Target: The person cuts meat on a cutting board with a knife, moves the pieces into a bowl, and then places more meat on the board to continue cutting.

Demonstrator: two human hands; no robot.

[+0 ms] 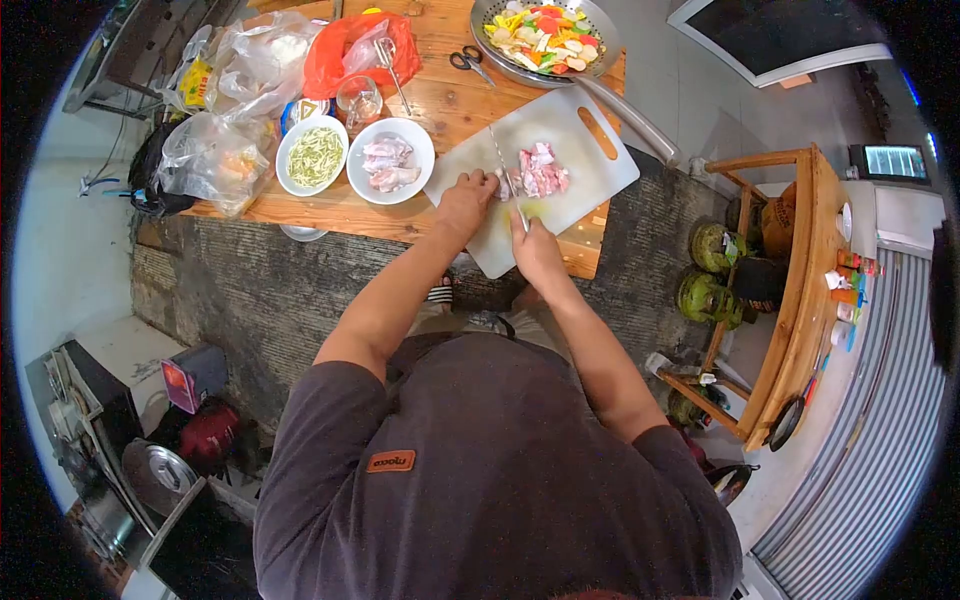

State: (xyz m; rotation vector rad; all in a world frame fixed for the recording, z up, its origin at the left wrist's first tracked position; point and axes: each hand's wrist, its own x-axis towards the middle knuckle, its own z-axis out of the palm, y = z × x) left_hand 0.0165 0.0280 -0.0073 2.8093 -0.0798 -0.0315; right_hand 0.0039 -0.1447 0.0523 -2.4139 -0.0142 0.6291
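My right hand (538, 250) is wrapped round the handle of a knife (504, 165), its blade pointing away from me over the white cutting board (590, 178). Left of the blade, my left hand (468, 207) has its fingers curled on a small pale piece of raw meat (503, 187), mostly hidden by the fingers. Pink chopped raw meat (542, 172) lies in a pile just right of the blade. Beside the board, a white bowl (424, 160) holds larger pieces of raw meat.
Shredded pale-green vegetable fills another white bowl (284, 170). A large pan (610, 50) of cut vegetables stands behind the board, its long handle (635, 125) reaching right. Scissors (470, 62), a glass (358, 100), and plastic bags (235, 160) are on the wooden table (440, 90).
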